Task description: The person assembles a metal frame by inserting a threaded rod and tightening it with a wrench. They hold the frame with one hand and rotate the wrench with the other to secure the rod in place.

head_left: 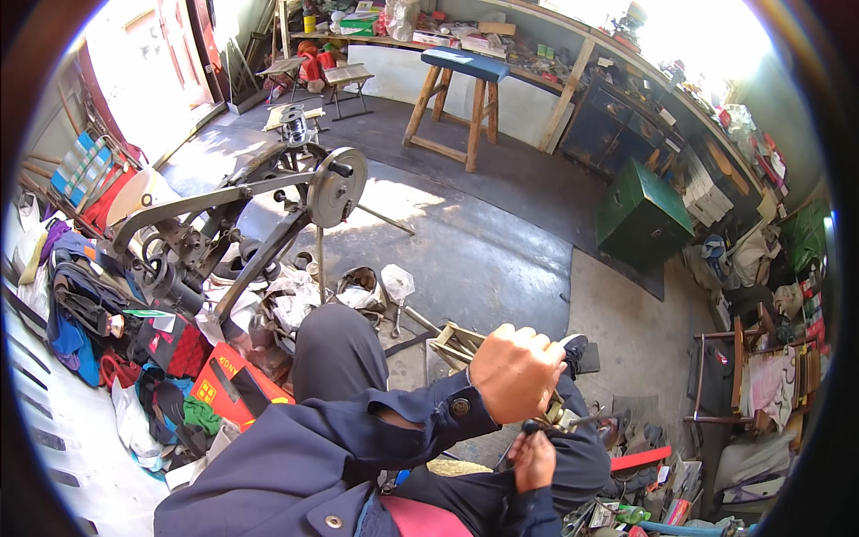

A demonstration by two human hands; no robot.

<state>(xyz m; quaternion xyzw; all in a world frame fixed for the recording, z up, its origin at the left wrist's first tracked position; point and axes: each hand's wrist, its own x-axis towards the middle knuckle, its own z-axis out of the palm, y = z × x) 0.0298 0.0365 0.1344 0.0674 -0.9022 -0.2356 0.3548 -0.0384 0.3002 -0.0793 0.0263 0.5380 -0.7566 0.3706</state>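
My left hand [519, 371] is closed in a fist above my lap, knuckles up. What it grips is mostly hidden. A pale metal frame-like piece [458, 344] shows beside the fist on its left, and a brassy metal part with a thin rod [564, 417] shows below it on the right. I cannot tell whether these are one tool. Lower down, my right hand [534, 461] has its fingers drawn together at a small black piece [531, 428], just under the left fist. The kind of that piece is not clear.
A hand-cranked sewing machine [335, 188] with a large wheel stands ahead on the left. Bags and cloth [72, 304] are heaped left, near a red-orange box [237, 385]. A blue-topped wooden stool [465, 64] and a green box [644, 212] stand farther off. Clutter [662, 488] lies right.
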